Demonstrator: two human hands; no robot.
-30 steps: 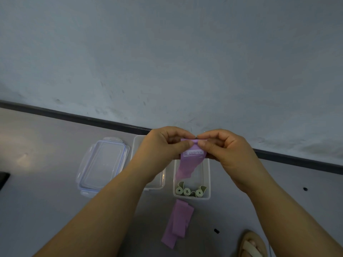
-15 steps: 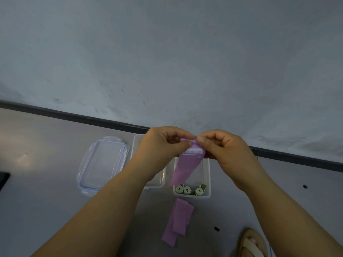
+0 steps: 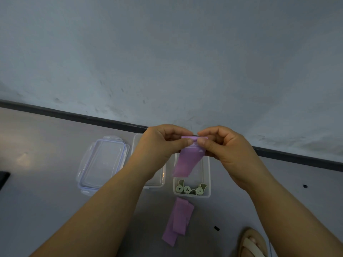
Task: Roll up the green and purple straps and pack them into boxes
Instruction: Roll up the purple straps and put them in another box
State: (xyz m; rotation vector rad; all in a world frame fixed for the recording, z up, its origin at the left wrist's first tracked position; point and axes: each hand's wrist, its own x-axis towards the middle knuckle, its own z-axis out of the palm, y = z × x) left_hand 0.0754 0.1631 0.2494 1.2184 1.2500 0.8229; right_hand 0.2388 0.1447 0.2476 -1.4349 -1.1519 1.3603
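My left hand (image 3: 161,145) and my right hand (image 3: 224,149) both pinch the top end of a purple strap (image 3: 187,162), held in the air over the boxes. Its free end hangs down above a clear box (image 3: 207,175) on the floor. Three rolled green straps (image 3: 191,189) lie at the near end of that box. A second clear box (image 3: 161,179) stands to its left, mostly hidden behind my left wrist. More purple straps (image 3: 178,220) lie flat on the floor in front of the boxes.
A clear lid with a blue seal (image 3: 103,164) lies on the floor left of the boxes. A wall with a dark skirting (image 3: 74,115) runs behind them. A foot in a sandal (image 3: 252,243) shows at the bottom right. A dark object (image 3: 3,179) sits at the left edge.
The hanging part of the purple strap has grown shorter as its top end is rolled between my fingers. Both hands stayed in about the same place.
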